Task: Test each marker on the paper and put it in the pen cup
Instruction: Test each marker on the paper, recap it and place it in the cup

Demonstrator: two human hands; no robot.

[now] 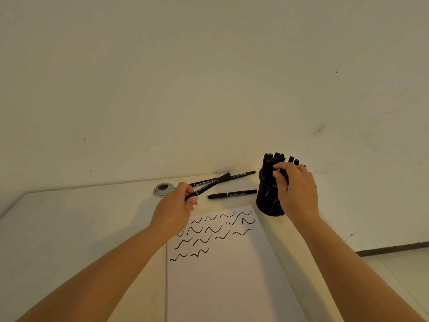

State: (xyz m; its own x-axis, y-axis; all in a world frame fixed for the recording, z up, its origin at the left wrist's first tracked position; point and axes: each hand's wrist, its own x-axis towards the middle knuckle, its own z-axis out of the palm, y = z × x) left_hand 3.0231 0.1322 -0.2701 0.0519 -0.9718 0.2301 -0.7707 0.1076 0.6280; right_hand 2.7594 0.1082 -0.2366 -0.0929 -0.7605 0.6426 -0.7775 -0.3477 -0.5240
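Fingers [279, 169] of right hand [298, 191] pinch marker [283, 172] over pen cup [267, 201].

Counter [69, 228]: pale cream surface, far edge meeting the wall. Round silver grommet [163, 189] with dark centre set into counter near far edge. Wall [209, 77]: off-white, a few small dark specks and one brownish smudge [320, 129] at right. Dark baseboard strip [394, 249] at lower right.
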